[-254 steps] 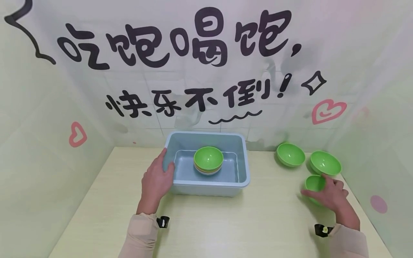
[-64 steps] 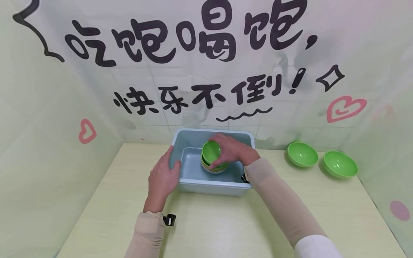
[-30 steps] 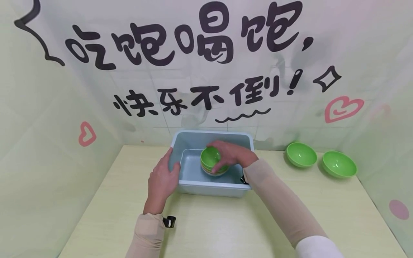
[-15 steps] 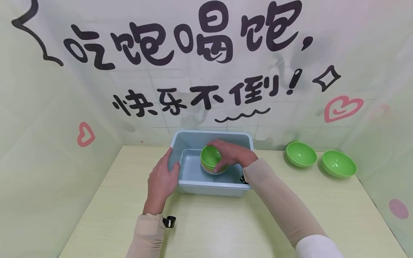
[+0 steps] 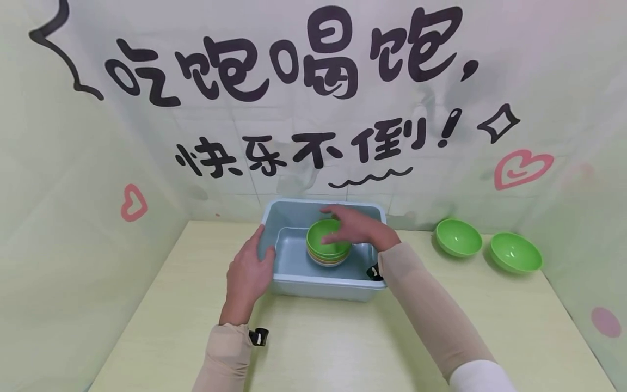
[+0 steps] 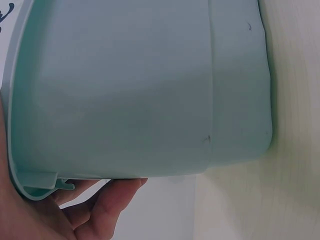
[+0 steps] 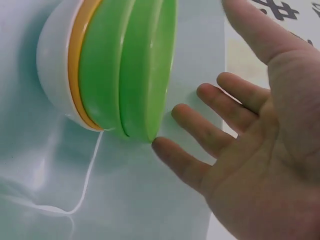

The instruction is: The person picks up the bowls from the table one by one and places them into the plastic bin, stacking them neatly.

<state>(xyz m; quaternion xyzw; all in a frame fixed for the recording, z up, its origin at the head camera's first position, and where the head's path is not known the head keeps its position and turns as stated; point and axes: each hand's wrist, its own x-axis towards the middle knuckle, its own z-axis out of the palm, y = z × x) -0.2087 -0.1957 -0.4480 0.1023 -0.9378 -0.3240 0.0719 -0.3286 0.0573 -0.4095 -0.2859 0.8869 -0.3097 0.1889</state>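
Fingers of left hand curl over the near-left rim of the light-blue tub on the desk, gripping it. Right hand w/ fingers spread wide, holding nothing, just above the bowl stack in the tub's middle: 2 glossy green bowls nested on top, then orange, white at bottom. Farther right, 2 more green bowls sit apart on desk near wall.

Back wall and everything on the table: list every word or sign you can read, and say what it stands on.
"吃饱喝饱," in big black characters on the back wall.
"快乐不倒!" in black on the wall below it, with a wavy underline and a diamond sign.
Pink hearts on the walls carry no words.
The blue tub and green bowls bear no readable text.
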